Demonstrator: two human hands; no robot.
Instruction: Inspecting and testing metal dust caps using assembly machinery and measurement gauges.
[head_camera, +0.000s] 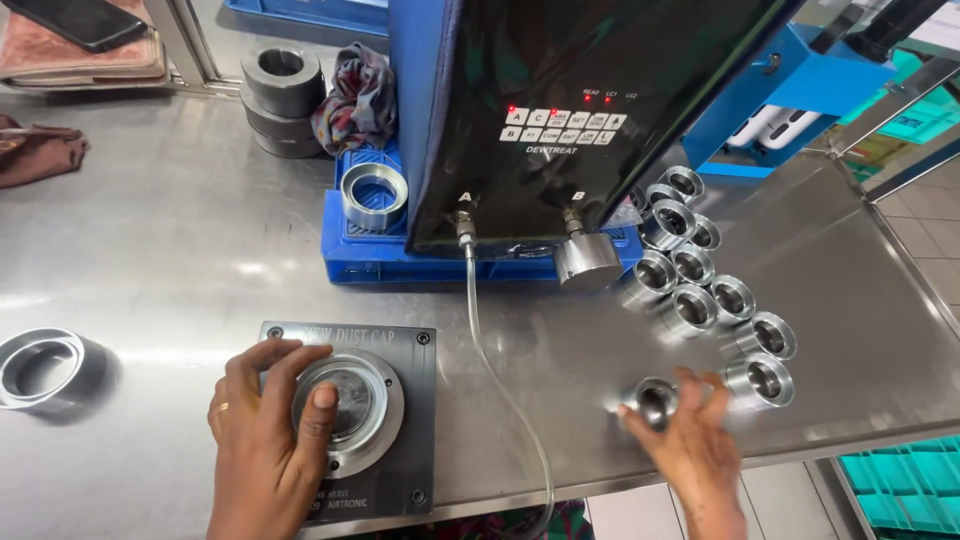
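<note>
My left hand rests on a round metal part seated in a dark grey square fixture plate, thumb on the part's top and fingers along its left rim. My right hand, blurred, closes around a small shiny metal bush at the near end of a cluster of several similar bushes standing on the steel table.
A black-and-blue gauging unit stands on a blue tray, with a clear hose running toward me. A steel ring sits on the tray, another ring lies far left, stacked grey rings and a rag behind.
</note>
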